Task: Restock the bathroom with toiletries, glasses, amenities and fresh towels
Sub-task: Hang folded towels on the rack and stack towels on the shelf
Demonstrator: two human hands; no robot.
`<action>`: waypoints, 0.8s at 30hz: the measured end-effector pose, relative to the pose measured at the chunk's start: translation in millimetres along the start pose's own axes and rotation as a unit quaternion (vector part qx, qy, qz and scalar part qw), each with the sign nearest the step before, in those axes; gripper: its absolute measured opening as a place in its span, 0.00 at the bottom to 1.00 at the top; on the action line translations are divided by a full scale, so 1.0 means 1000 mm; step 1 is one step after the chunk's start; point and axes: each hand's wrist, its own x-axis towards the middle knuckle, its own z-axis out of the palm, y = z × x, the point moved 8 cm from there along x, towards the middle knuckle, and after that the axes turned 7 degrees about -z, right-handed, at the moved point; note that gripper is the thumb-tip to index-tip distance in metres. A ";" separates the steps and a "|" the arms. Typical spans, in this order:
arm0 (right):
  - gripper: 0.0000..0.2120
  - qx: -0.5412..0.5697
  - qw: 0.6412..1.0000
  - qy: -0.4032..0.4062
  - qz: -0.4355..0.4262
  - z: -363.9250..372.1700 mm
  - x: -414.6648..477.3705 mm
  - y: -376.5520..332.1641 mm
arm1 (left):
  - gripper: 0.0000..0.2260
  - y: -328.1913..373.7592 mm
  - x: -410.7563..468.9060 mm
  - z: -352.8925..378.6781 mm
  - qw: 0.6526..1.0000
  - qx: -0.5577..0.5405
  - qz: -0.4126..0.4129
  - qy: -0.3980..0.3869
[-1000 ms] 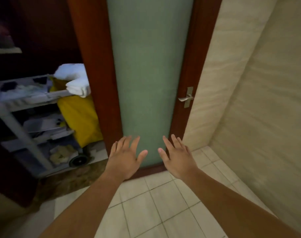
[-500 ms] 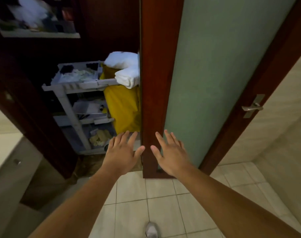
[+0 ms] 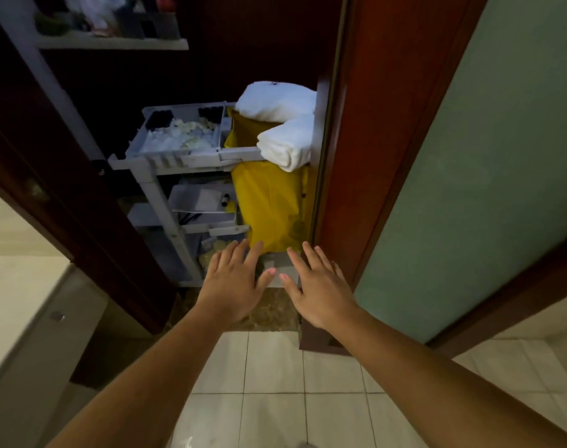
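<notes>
You hold both arms stretched forward toward the doorway, and neither hand carries anything. Your left hand (image 3: 233, 286) and right hand (image 3: 319, 291) hover side by side, palms down, near each other but apart. The fingers (image 3: 255, 253) are straight and spread, gripping nothing. I read this as hands kept free for a pick-up, since the stock sits outside the bathroom rather than within it.

The door (image 3: 502, 173), dark wood around a frosted green panel, stands open on the right. The gap it leaves shows the grey cart (image 3: 165, 163) parked just beyond the threshold, where the pale tiled floor (image 3: 275, 383) ends. It is probably parked there so that supplies are only a step away.

The towels (image 3: 285, 124) lie at the far right of the cart's top, resting across the mouth of the yellow bag (image 3: 269, 202). Their right ends are hidden behind the door's edge. There are two of them, white, thick and plush, folded into rounded bundles. One lies farther back, and the nearer one overhangs the bag's rim. Being soft and bulky, they would likely want a whole-hand hold from beneath rather than a pinch.

Left of them, the top tray (image 3: 178, 137) holds a scatter of small white and pale things, perhaps amenities, though they are too small to name. The lower shelves are dim.
</notes>
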 end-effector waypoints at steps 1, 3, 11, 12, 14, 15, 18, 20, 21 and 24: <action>0.33 0.001 1.000 -0.001 -0.002 0.001 0.012 -0.003 | 0.42 -0.009 0.009 -0.001 1.000 -0.004 -0.004 0.003; 0.33 0.004 1.000 -0.006 0.000 0.004 0.035 -0.006 | 0.41 -0.027 0.029 0.000 1.000 -0.010 -0.010 0.000; 0.33 0.021 0.998 -0.008 0.066 0.030 0.140 -0.013 | 0.36 -0.089 0.131 0.011 0.999 -0.025 0.040 -0.026; 0.33 0.024 0.996 -0.004 0.080 0.034 0.154 -0.014 | 0.37 -0.098 0.145 0.012 0.998 -0.027 0.050 -0.034; 0.32 0.033 0.993 0.004 0.113 0.040 0.179 -0.018 | 0.39 -0.119 0.172 0.012 0.996 -0.033 0.069 -0.048; 0.33 0.038 0.991 0.007 0.128 0.042 0.191 -0.020 | 0.39 -0.129 0.186 0.010 0.995 -0.036 0.076 -0.051; 0.32 0.057 0.984 0.019 0.167 0.037 0.228 -0.028 | 0.36 -0.158 0.229 0.004 0.993 -0.044 0.089 -0.064; 0.32 0.074 0.978 0.037 0.192 0.027 0.251 -0.032 | 0.34 -0.171 0.255 -0.004 0.991 -0.057 0.099 -0.074; 0.32 0.085 0.975 0.048 0.202 0.022 0.260 -0.033 | 0.33 -0.175 0.266 -0.008 0.989 -0.062 0.105 -0.078; 0.31 0.132 0.962 0.080 0.226 0.010 0.283 -0.032 | 0.32 -0.181 0.295 -0.021 0.986 -0.077 0.119 -0.089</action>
